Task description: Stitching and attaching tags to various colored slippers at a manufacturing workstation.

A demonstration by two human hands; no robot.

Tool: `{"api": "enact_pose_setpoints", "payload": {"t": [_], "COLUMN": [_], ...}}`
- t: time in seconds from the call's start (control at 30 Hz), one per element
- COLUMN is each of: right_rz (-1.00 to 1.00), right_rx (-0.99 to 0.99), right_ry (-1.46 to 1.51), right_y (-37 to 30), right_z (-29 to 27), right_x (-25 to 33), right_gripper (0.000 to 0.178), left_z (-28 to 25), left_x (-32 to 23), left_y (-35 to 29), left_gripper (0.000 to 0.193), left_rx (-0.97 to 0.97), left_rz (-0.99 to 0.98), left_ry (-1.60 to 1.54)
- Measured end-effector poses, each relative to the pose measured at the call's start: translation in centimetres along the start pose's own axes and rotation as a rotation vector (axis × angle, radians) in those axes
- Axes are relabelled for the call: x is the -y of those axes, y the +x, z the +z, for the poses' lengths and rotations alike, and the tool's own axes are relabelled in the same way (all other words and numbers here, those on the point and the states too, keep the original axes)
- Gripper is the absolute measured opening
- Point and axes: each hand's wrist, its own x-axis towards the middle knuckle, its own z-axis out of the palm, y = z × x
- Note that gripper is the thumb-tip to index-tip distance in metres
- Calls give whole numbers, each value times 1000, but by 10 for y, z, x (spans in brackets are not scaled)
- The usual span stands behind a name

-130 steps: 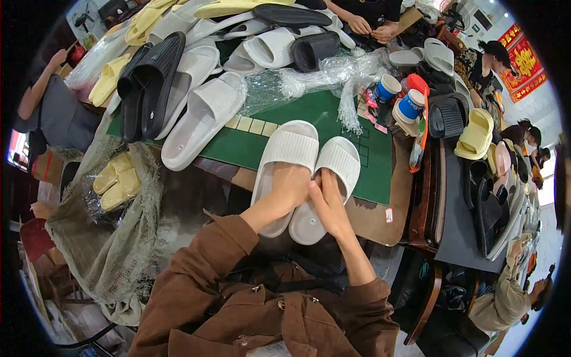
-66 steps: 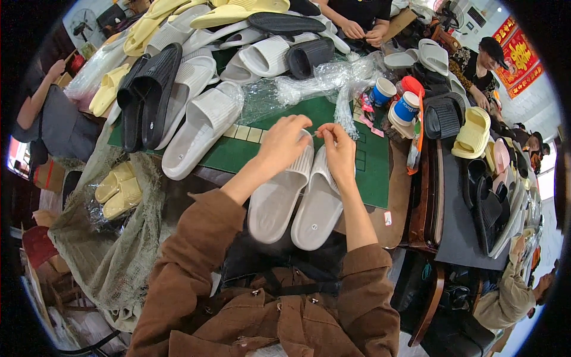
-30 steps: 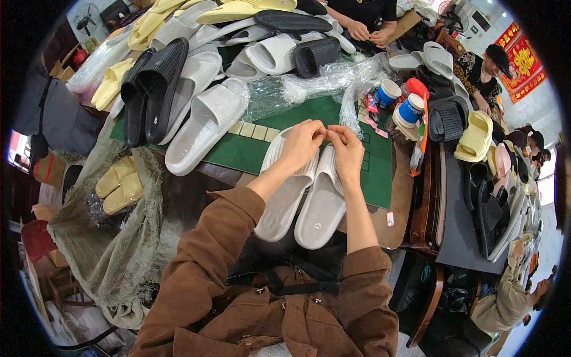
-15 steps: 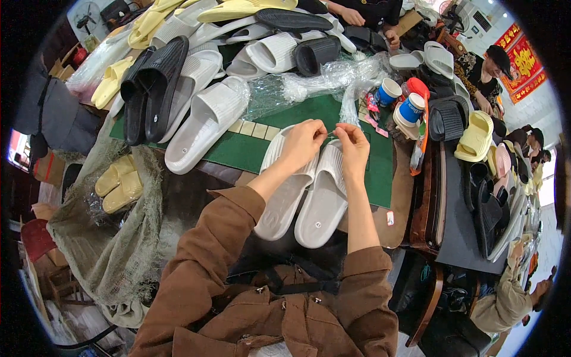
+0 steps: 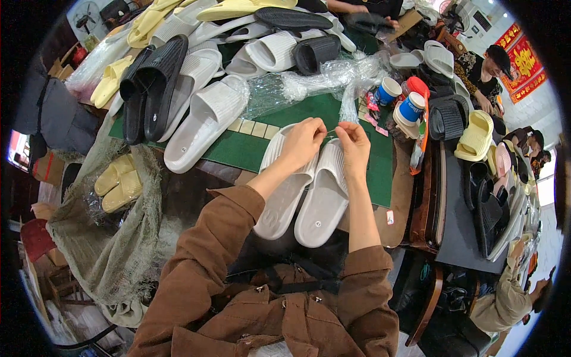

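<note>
A pair of light grey slide sandals lies side by side in front of me, toes away: the left slide (image 5: 278, 211) and the right slide (image 5: 321, 217). Above their ribbed straps, my left hand (image 5: 303, 143) and my right hand (image 5: 354, 149) almost meet. Each pinches a thin strand (image 5: 331, 133) at the fingertips, stretched across the small gap. Its exact kind is too fine to make out. The hands partly cover both straps. Beneath the slides' far ends is a green mat (image 5: 380, 172).
Left of the mat lean a large grey slide (image 5: 205, 125) and black slides (image 5: 163, 89). Clear plastic bags (image 5: 279, 95) and paper cups (image 5: 410, 110) stand beyond. A netting sack (image 5: 113, 250) holds yellow slides (image 5: 122, 183). Co-workers sit across and to the right.
My hands have barely moved and still pinch the strand. Across the table, a co-worker's hands have shifted, with a dark slide now near them.
</note>
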Motion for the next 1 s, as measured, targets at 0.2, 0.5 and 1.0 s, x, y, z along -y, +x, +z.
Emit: {"api": "enact_pose_setpoints", "payload": {"t": [0.2, 0.5, 1.0], "right_rz": [73, 46, 46], "right_rx": [168, 41, 145], "right_ry": [-177, 64, -237], "right_y": [-1, 3, -2], "right_z": [3, -7, 2], "right_x": [3, -5, -2], "right_gripper": [13, 12, 15], "left_z": [0, -1, -2], "left_x": [0, -3, -7], "left_y": [0, 0, 0], "left_gripper": [5, 3, 6], "left_rx": [-77, 22, -167], "left_rz": [34, 39, 0], "left_ry": [-59, -97, -178]}}
